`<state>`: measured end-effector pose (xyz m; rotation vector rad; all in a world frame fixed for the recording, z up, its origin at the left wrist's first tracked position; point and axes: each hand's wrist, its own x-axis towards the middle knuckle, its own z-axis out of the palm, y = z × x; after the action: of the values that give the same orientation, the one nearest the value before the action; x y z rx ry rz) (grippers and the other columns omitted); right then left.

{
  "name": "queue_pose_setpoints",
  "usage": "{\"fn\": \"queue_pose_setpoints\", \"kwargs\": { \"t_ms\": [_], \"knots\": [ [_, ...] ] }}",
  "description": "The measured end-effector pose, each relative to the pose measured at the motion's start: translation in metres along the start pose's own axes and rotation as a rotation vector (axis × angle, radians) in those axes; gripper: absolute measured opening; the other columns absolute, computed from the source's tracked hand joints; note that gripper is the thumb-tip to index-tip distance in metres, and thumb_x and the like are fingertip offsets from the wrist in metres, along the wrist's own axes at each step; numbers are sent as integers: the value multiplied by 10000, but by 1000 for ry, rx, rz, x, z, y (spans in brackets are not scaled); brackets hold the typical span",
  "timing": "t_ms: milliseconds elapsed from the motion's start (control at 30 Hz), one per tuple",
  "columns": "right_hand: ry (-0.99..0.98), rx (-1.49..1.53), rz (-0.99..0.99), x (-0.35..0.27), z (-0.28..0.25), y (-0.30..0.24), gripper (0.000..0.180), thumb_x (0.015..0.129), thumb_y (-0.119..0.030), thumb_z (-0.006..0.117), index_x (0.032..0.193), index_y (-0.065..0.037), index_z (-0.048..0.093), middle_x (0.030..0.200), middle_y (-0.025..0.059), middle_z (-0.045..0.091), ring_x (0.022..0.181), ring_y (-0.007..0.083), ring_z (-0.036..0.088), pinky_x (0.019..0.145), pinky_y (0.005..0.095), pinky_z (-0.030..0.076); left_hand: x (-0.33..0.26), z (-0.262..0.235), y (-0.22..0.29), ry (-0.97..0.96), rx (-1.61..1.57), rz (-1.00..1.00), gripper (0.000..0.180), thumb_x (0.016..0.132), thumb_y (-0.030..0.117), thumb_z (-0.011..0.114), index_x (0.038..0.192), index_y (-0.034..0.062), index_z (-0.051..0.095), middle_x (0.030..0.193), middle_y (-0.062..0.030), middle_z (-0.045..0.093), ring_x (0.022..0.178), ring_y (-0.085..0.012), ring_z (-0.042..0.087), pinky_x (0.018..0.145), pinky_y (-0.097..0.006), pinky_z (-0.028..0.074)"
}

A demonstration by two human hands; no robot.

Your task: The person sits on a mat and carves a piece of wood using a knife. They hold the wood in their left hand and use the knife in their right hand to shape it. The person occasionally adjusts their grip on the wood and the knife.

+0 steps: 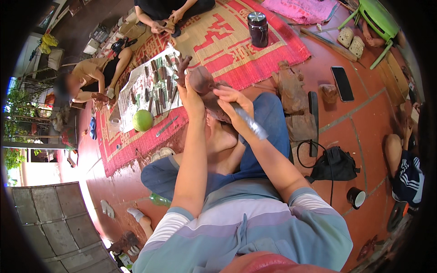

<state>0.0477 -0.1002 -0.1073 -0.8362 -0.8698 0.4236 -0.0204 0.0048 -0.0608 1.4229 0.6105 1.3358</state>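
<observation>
A reddish-brown carved wooden figure with a rounded knob and a branching arm is held up in front of my crossed legs. My left hand is closed round its left side, with part of the grip hidden behind the wood. My right hand is at the figure's lower right, fingers bent against it. A slim tool with a grey-silver handle lies in that hand and runs back along the wrist; its working end is hidden. Left of the figure, several carving tools with dark handles lie on a pale sheet.
A green round fruit and a loose chisel lie on the red mat. A dark metal jar stands beyond. At my right are wood blocks, a phone, a black bag and a cup. Other people sit around.
</observation>
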Motion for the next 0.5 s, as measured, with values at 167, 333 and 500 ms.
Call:
{"fn": "queue_pose_setpoints", "kwargs": {
  "t_ms": [167,333,500],
  "knots": [
    [230,502,320,-8,-15,8,96,846,56,601,878,-24,559,1130,125,584,1095,193,558,959,314,448,-1,0,1,-33,60,58,359,977,105,327,1301,41,469,1331,-109,485,1269,-213,403,1065,-349,307],
    [169,384,50,23,1,-9,137,822,59,615,811,-46,529,1050,45,461,982,145,561,902,309,486,-1,-6,-9,11,8,-17,349,985,109,329,1300,42,464,1327,-100,489,1254,-214,417,1063,-345,314],
    [130,357,61,21,10,-2,141,811,16,665,785,-46,541,1089,61,483,946,108,551,808,249,502,-1,3,2,-17,45,35,341,986,118,337,1286,34,477,1318,-98,499,1248,-212,425,1058,-340,320]
  ]
}}
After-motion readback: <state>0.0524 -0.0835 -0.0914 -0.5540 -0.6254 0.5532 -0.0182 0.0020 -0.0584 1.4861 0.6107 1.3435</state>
